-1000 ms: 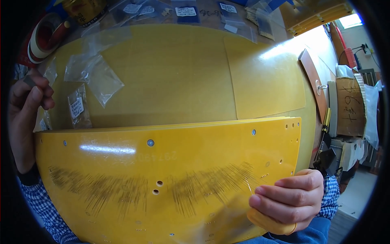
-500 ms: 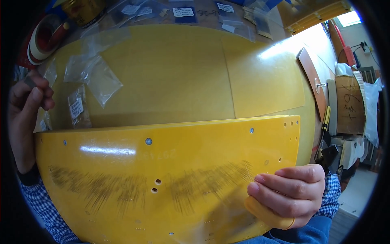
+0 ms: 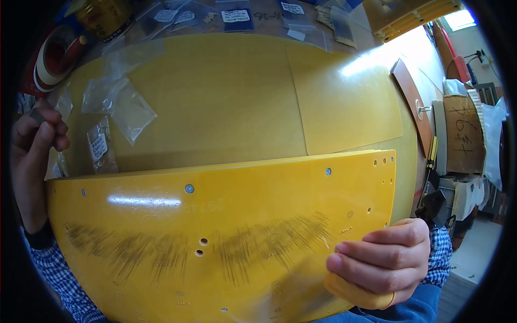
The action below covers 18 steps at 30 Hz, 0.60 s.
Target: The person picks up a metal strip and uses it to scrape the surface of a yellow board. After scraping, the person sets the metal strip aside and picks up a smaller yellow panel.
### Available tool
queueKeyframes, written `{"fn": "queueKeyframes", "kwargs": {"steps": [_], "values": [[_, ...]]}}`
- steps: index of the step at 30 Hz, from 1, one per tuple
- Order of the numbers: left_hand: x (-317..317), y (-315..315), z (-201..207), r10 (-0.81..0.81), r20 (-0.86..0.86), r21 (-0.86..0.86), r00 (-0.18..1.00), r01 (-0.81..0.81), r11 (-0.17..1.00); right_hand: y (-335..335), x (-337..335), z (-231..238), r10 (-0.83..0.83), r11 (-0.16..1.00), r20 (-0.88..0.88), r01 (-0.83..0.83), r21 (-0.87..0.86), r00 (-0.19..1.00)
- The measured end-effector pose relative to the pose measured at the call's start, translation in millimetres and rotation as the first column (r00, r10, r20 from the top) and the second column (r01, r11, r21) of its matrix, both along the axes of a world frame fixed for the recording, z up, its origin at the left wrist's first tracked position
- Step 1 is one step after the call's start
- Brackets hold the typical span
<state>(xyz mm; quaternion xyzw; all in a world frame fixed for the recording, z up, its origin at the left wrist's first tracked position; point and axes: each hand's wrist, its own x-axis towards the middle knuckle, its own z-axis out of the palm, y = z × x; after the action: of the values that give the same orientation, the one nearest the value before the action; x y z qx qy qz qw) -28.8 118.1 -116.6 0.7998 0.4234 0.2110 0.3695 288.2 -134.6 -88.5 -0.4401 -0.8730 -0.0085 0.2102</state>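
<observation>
A large yellow board (image 3: 280,196) spans the lower view, tilted toward me, with screws, small holes and two fans of fine dark, hair-like pins or marks. At its right edge, my right hand (image 3: 385,264) is closed against the face, fingers curled. A yellow finger cot (image 3: 355,290) covers its lowest visible digit; whatever the fingers hold is hidden. My left hand (image 3: 40,132) is raised beyond the board's upper left corner, thumb and fingers pinched together. A small dark grey patch (image 3: 36,115) shows at its fingers, too unclear to name.
Clear plastic bags (image 3: 129,107) lie on the yellowish mat (image 3: 226,97) behind the board. Labelled bags (image 3: 237,20) line the far side. Tape rolls (image 3: 51,59) stand far left, near a gold can (image 3: 105,19). To the right are a brown clipboard (image 3: 412,99) and a cardboard box (image 3: 463,134).
The view has shifted slightly, so the far bags and the board's screws sit a little further left. Both hands keep nearly the same pose.
</observation>
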Motion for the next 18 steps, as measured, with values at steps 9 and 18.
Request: {"fn": "queueKeyframes", "kwargs": {"steps": [9,18], "values": [[6,-4,0,0.006,0.026,-0.004,1.000,-0.006,1.000,-1,0,1,-0.013,1.000,0.022,0.014,-0.019,1.000],[8,-5,1,-0.001,0.024,0.014,1.000,0.000,1.000,0,0,-1,0.001,1.000,0.016,-0.002,0.005,1.000]]}}
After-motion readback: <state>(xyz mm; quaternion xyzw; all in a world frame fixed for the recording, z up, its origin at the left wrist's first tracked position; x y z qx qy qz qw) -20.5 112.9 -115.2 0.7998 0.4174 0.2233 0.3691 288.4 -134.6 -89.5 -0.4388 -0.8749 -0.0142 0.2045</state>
